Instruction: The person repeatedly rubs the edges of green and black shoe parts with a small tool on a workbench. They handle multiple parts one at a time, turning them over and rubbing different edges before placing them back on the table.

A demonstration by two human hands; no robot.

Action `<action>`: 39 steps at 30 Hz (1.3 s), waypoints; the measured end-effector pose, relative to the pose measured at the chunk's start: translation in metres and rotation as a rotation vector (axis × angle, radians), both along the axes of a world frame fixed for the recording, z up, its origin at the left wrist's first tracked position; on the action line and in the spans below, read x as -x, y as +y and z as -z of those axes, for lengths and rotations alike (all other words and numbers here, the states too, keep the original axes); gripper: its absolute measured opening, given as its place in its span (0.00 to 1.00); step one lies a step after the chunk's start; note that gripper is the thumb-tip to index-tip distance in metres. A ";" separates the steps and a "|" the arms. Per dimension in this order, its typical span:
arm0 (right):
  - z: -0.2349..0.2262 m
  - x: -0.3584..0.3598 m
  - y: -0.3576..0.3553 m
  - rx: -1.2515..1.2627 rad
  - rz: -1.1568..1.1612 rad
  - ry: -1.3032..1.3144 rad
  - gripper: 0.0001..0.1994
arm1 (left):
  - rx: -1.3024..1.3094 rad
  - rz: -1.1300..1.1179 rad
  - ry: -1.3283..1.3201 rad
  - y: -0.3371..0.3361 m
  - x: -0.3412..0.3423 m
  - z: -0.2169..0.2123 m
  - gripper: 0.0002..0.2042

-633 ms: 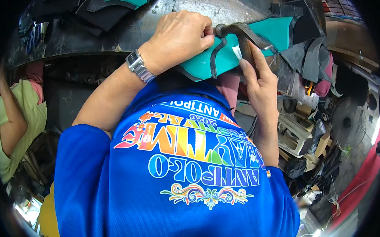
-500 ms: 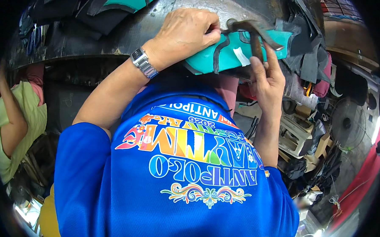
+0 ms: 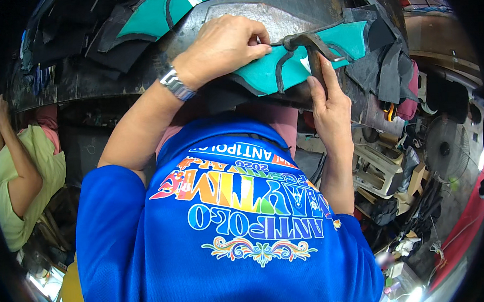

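A teal, upper-shaped flat piece (image 3: 260,73) with black strips and black edging lies at the bench's near edge. On its far edge my left hand (image 3: 222,48) is closed, thumb and index finger pinched together at the dark border. My right hand (image 3: 332,105) is wrapped round the handle of a hammer (image 3: 309,42). The hammer's round face is close to my left fingertips, over the far edge of the teal piece; whether it touches cannot be made out. A small white patch on the piece is partly hidden behind the handle.
A worn grey plate (image 3: 252,13) lies on the dark bench (image 3: 109,87). Another teal piece (image 3: 147,19) and black cut pieces (image 3: 64,29) lie far left; more black scraps (image 3: 388,72) hang at right. A person (image 3: 20,196) sits at left. A fan (image 3: 443,148) stands at right.
The hammer has come down closer to the far edge, beside my left fingers. The view has shifted a little, showing more of the far-left teal piece. Both hands keep their grips.
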State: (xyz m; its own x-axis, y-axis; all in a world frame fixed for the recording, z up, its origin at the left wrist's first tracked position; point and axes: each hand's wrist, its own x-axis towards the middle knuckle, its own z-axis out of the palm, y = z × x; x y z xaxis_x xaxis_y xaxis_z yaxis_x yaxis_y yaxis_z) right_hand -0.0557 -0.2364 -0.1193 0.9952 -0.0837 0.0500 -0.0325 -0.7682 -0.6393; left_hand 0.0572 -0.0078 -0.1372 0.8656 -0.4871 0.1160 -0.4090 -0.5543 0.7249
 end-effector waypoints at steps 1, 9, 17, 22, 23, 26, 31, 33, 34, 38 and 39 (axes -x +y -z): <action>0.001 -0.001 -0.001 0.001 -0.045 -0.083 0.21 | 0.034 0.041 0.005 0.002 -0.001 -0.001 0.09; -0.034 0.000 0.000 -0.296 -0.011 -0.064 0.27 | 0.067 0.012 -0.186 -0.003 0.013 0.007 0.07; -0.023 -0.002 0.010 -0.066 -0.064 0.042 0.23 | 0.034 0.023 -0.354 -0.005 0.014 0.011 0.05; -0.035 0.002 0.011 -0.265 -0.075 -0.137 0.25 | 0.012 0.021 -0.378 -0.003 0.013 0.013 0.05; -0.036 0.004 0.012 -0.366 -0.056 -0.128 0.26 | 0.011 0.021 -0.384 -0.003 0.014 0.014 0.05; -0.024 0.005 0.015 -0.241 -0.024 -0.088 0.26 | 0.011 0.009 -0.351 -0.002 0.015 0.012 0.05; -0.002 -0.002 0.008 -0.033 -0.047 0.109 0.23 | 0.022 -0.016 -0.142 0.009 0.018 0.005 0.07; -0.006 -0.004 0.006 -0.074 -0.051 0.072 0.23 | 0.036 -0.004 -0.080 0.015 0.017 0.003 0.08; -0.010 -0.004 0.006 -0.123 -0.053 0.064 0.23 | 0.045 0.011 -0.074 0.017 0.018 0.003 0.09; -0.034 0.006 0.011 -0.378 0.021 0.047 0.23 | 0.033 0.022 -0.162 0.017 0.023 0.004 0.08; -0.037 0.009 0.013 -0.451 -0.007 -0.053 0.22 | 0.027 0.025 -0.189 0.017 0.024 0.004 0.07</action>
